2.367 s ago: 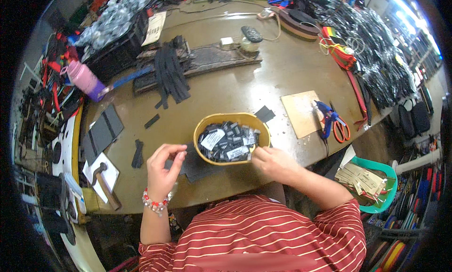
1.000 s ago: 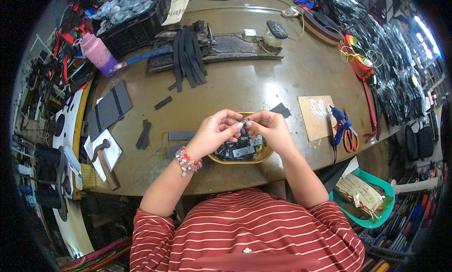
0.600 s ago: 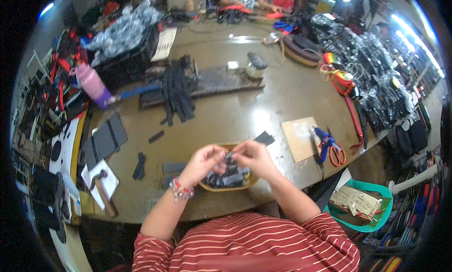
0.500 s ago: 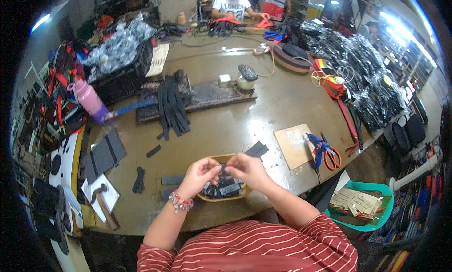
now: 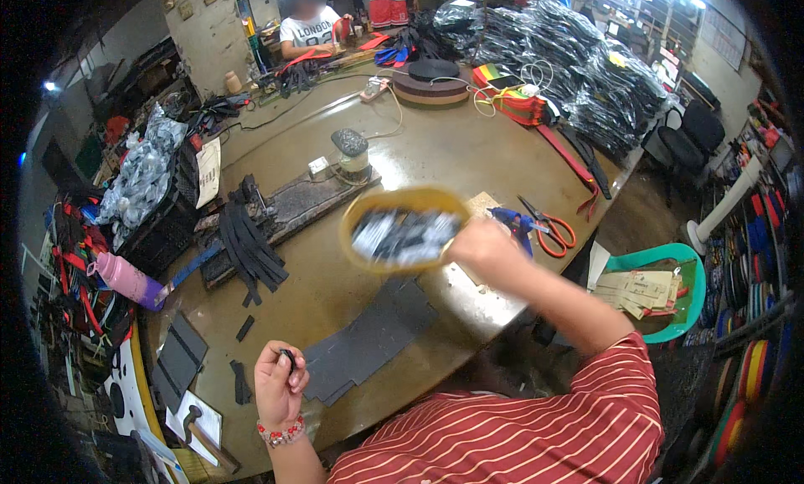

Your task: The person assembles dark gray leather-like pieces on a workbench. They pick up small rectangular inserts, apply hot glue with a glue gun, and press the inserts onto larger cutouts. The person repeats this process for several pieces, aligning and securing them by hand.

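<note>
At lower left, a hammer point(image 5: 205, 442) lies on a white card point(image 5: 208, 411), and right of it the left hand point(image 5: 280, 385) is curled, thumb and fingers pinching a black piece point(image 5: 288, 361), a hold that seems chosen for its smallness. A dark panel point(image 5: 373, 333) lies at lower centre, probably flat for support on the surface point(image 5: 310, 291); above it in the frame, the yellow tub point(image 5: 408, 197) of small black and white pieces appears raised, its right rim clenched in the right hand point(image 5: 486, 248), likely because that edge gives an easy grip, with scissors point(image 5: 556, 241) beyond at right.
</note>
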`<state>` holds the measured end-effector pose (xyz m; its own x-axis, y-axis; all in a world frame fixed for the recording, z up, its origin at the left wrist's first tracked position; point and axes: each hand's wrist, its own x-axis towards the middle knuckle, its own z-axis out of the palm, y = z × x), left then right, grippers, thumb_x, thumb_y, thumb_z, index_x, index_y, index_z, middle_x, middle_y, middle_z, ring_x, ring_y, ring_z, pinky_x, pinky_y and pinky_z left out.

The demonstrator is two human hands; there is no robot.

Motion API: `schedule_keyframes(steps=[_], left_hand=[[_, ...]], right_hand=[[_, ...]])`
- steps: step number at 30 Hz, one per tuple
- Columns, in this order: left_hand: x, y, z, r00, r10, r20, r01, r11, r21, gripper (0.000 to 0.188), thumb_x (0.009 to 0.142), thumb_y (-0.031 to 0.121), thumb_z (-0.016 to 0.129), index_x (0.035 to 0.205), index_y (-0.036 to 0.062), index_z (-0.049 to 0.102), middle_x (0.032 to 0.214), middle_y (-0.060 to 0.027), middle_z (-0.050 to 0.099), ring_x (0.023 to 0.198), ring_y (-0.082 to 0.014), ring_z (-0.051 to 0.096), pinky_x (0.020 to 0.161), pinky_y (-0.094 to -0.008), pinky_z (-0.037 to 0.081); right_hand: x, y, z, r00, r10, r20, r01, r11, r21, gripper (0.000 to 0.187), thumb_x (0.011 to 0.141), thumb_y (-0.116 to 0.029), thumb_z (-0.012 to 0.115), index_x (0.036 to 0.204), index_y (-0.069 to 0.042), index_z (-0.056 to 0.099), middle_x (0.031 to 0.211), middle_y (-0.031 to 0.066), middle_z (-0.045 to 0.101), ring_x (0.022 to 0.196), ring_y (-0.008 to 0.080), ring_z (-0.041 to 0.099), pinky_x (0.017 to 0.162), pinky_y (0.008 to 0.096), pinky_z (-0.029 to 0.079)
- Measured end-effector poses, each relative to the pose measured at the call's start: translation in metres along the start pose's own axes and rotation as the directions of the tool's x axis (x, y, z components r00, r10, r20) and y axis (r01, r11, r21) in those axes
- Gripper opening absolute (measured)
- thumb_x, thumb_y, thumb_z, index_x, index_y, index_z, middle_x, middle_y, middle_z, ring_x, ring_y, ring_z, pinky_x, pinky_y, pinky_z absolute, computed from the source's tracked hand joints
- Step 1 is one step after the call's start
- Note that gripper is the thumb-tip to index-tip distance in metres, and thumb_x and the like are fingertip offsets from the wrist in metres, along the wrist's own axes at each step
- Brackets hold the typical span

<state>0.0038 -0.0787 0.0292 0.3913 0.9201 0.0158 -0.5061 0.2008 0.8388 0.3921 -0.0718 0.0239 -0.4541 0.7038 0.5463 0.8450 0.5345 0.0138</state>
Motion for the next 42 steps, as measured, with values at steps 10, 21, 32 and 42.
schedule_keyframes(steps=[10, 21, 32, 42], left_hand=[[-0.005, -0.033, 0.002, 0.982, -0.04, -0.182, 0.072, 0.982, 0.176, 0.01, 0.083, 0.005, 0.065, 0.09, 0.0012, 0.058, 0.081, -0.0038, 0.059, 0.055, -0.0038, 0.041, 0.048, -0.0171, 0.032], [0.02, -0.056, 0.012, 0.982, -0.143, -0.121, 0.17, 0.951, 0.259, 0.011, 0.088, 0.009, 0.06, 0.097, 0.0037, 0.057, 0.084, -0.0071, 0.065, 0.056, -0.0019, 0.042, 0.049, -0.0169, 0.033], [0.026, -0.102, 0.016, 0.95, 0.286, 0.126, -0.257, 0.482, 0.838, 0.008, 0.082, 0.008, 0.064, 0.085, 0.0003, 0.062, 0.074, -0.0042, 0.058, 0.058, -0.0111, 0.048, 0.054, -0.0249, 0.04], [0.019, -0.1, 0.018, 0.925, 0.338, 0.174, -0.326, 0.472, 0.819, 0.01, 0.081, 0.003, 0.064, 0.09, 0.0046, 0.065, 0.078, -0.0044, 0.058, 0.054, -0.01, 0.044, 0.048, -0.0236, 0.037]], right_hand=[[-0.068, 0.235, -0.007, 0.724, 0.686, -0.065, -0.644, 0.641, -0.417, 0.011, 0.076, -0.014, 0.061, 0.085, -0.009, 0.064, 0.087, 0.0098, 0.063, 0.091, 0.0287, 0.06, 0.079, 0.044, 0.045], [-0.114, 0.206, 0.026, 0.48, 0.681, -0.554, -0.801, 0.597, 0.039, 0.035, 0.082, -0.018, 0.065, 0.115, -0.008, 0.058, 0.117, 0.0135, 0.053, 0.115, 0.0317, 0.045, 0.098, 0.0431, 0.036], [-0.118, -0.085, 0.067, 0.712, 0.572, -0.408, -0.515, 0.82, 0.251, 0.026, 0.07, -0.006, 0.063, 0.095, -0.002, 0.058, 0.096, 0.0142, 0.055, 0.09, 0.0301, 0.052, 0.082, 0.0397, 0.042], [-0.114, -0.035, 0.06, -0.036, 0.89, -0.454, -0.65, 0.324, 0.688, 0.04, 0.075, -0.017, 0.076, 0.099, -0.003, 0.046, 0.088, 0.0038, 0.046, 0.081, 0.0158, 0.045, 0.074, 0.0306, 0.041]])
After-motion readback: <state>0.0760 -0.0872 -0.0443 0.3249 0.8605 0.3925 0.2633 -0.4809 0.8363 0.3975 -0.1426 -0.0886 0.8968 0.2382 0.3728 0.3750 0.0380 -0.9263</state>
